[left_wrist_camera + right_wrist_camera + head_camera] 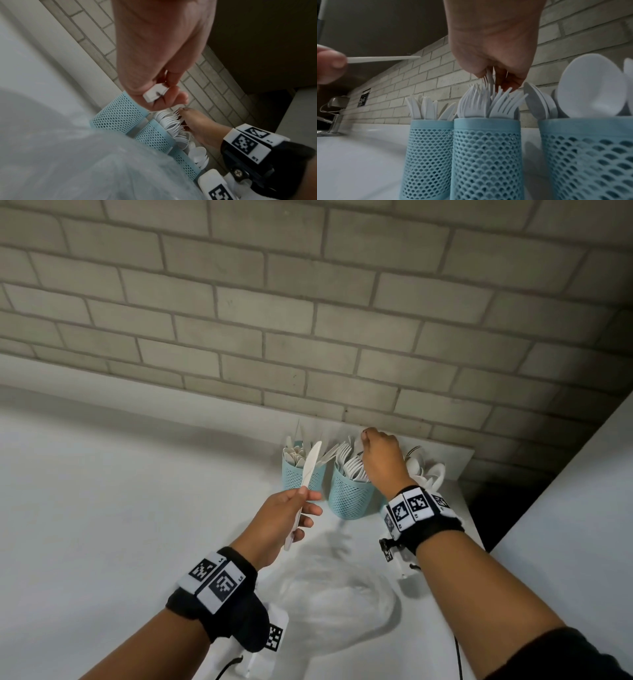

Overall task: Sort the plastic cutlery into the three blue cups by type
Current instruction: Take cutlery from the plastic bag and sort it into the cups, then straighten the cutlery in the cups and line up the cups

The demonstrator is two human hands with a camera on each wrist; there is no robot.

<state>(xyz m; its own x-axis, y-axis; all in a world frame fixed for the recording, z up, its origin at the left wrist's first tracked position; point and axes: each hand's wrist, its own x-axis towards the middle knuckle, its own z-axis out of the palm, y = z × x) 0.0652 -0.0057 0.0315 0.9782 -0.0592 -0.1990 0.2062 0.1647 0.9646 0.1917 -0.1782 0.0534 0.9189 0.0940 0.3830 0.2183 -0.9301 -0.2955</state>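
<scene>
Three blue mesh cups stand in a row by the brick wall. The left cup (303,475) (428,155) holds knives, the middle cup (349,499) (486,155) forks, the right cup (589,155) spoons. My left hand (291,515) grips a white plastic knife (308,470) by the handle, blade up, in front of the left cup. My right hand (380,460) (494,65) hangs over the middle cup and pinches a white fork (490,78), prongs among the other forks. In the left wrist view the knife's handle end (155,94) shows in my left hand (159,75).
The white counter (120,525) runs to the left. A clear plastic bag (335,594) lies in front of the cups. A tap (332,119) stands far left in the right wrist view. A white wall panel (565,525) closes the right side.
</scene>
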